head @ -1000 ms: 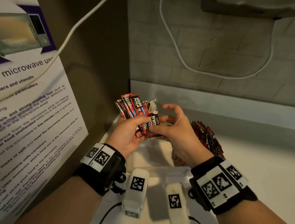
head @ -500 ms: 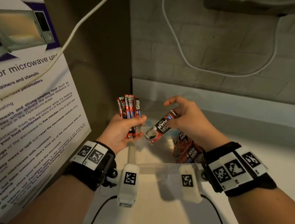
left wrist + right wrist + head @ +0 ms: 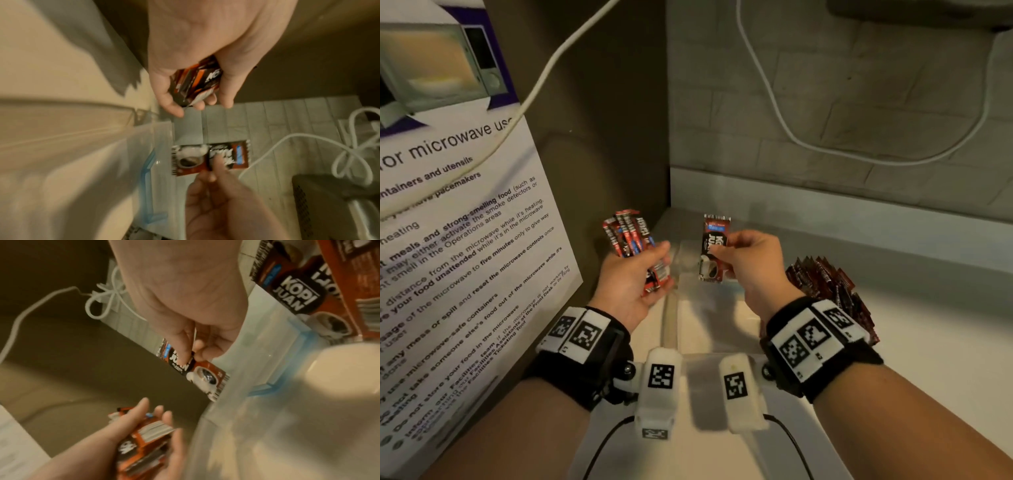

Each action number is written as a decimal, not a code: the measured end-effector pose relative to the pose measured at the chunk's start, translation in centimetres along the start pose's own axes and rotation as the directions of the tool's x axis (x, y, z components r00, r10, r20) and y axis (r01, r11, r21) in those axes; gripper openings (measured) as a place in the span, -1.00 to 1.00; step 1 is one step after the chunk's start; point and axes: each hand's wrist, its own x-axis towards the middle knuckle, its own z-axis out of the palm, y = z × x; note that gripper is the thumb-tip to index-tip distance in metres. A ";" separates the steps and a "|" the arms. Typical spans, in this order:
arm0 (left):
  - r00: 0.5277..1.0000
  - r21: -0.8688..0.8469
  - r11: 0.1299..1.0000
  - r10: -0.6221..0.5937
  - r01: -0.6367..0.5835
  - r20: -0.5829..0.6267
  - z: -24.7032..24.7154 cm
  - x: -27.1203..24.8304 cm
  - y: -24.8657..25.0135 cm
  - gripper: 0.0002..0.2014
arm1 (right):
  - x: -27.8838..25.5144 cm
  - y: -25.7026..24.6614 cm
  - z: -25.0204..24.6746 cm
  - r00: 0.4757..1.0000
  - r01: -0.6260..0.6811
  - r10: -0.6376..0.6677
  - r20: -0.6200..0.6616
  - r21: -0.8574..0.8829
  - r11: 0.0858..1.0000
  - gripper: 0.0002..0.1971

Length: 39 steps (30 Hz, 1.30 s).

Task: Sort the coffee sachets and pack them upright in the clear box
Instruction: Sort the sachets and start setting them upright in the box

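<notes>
The right hand (image 3: pixel 748 260) is raised over the clear box (image 3: pixel 688 329), thumb and forefinger pinching a single sachet (image 3: pixel 714 248) near its middle, so that it stands upright with the printed cup at the bottom. Half a second ago this sachet hung tilted and lower; now it is upright and higher. To its left the left hand (image 3: pixel 631 277) curls round a bundle of sachets (image 3: pixel 630 234), fanned and sticking up above the fingers, held as before. The sachets are glossy foil, red and black with crimped ends. The box is see-through plastic with a blue clip (image 3: pixel 287 378). Just right of the right wrist lies a heap of sachets (image 3: pixel 828 287) on the pale counter (image 3: pixel 928 342).
</notes>
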 end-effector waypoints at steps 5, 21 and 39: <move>0.996 -0.012 0.996 -0.091 0.091 -0.013 -1.3 1.3 -0.7 -0.81 | 1.1 1.5 1.1 0.997 -0.079 0.079 -0.009 -0.199 0.977 -0.73; 0.982 0.004 0.983 -0.186 0.186 0.030 -1.3 1.8 -2.7 -0.78 | 0.7 2.3 1.7 0.999 -0.002 0.014 0.034 -0.336 0.942 -0.67; 0.981 -0.092 0.978 -0.183 0.188 0.057 -0.8 1.1 -1.7 -0.94 | 0.1 1.6 0.9 0.987 -0.051 0.081 0.136 -0.207 0.977 -0.81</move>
